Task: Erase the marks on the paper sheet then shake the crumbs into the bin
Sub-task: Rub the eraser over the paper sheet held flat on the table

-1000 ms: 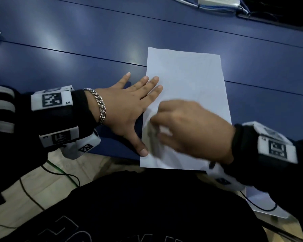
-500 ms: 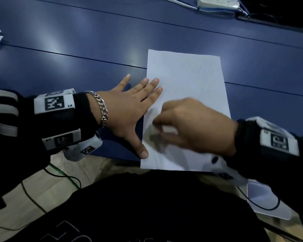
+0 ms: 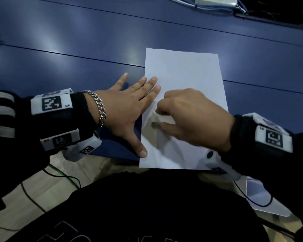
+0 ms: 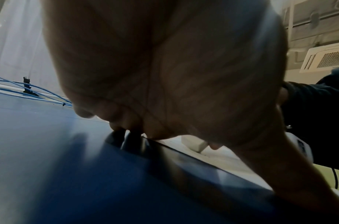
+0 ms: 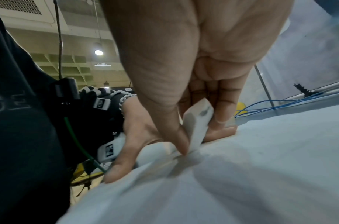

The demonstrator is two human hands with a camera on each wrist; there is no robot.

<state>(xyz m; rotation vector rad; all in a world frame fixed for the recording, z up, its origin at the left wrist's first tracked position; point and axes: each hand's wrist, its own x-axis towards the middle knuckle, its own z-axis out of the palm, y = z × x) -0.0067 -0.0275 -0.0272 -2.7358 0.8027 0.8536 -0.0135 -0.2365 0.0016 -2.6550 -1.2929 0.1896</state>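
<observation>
Dark blue counter [image 3: 77, 37]: flat, spread left hand [image 3: 128, 109] pins white paper sheet [image 3: 182, 75]; right hand [image 3: 191, 117] pinches white block eraser [image 5: 198, 121], mid-erasing. Next, likely more strokes, crumbs afterwards.

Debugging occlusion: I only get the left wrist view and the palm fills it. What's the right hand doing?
Observer: The right hand pinches a white eraser between thumb and fingers, its end down on the paper sheet.
Operator: Left hand placement?
Observer: Head view: the left hand lies flat and spread, thumb and fingertips on the sheet's left edge.
Operator: Eraser clean?
Observer: No, the right wrist view shows a grey smudge on its upper face.
</observation>
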